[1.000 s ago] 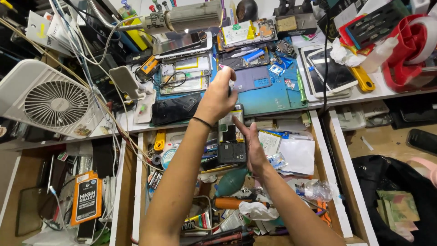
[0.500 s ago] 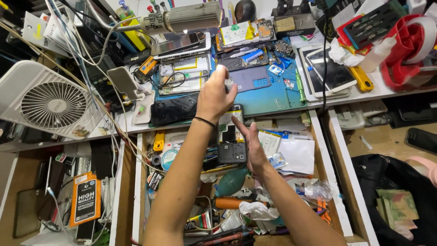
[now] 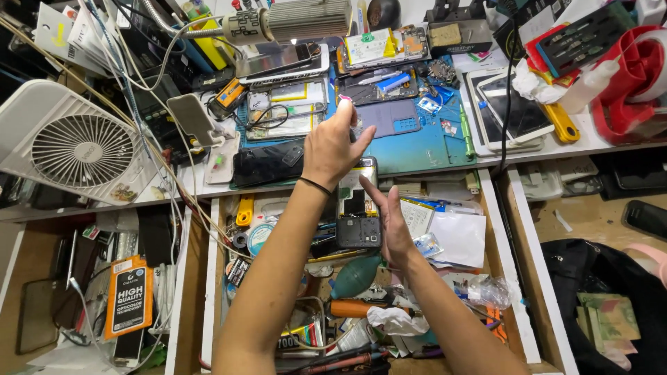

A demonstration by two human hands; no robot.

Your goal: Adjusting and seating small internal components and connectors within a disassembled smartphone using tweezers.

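Observation:
My left hand (image 3: 335,147) is raised over the front edge of the blue work mat (image 3: 424,146), fingers pinched on a small pale part at its fingertips; a black band circles the wrist. My right hand (image 3: 391,223) holds an opened phone body (image 3: 358,208) upright over the open drawer (image 3: 347,278), its bare frame and camera housing facing me. A purple phone back cover (image 3: 389,117) lies on the mat just beyond the left hand.
A white fan (image 3: 69,146) sits at the left. Several phones, tablets (image 3: 511,111) and loose parts crowd the bench. A red tape dispenser (image 3: 636,76) stands at the far right. The drawer holds a green air blower (image 3: 354,276), papers and tools.
My left hand has moved slightly forward and up over the mat. The right hand with the phone body has stayed in place.

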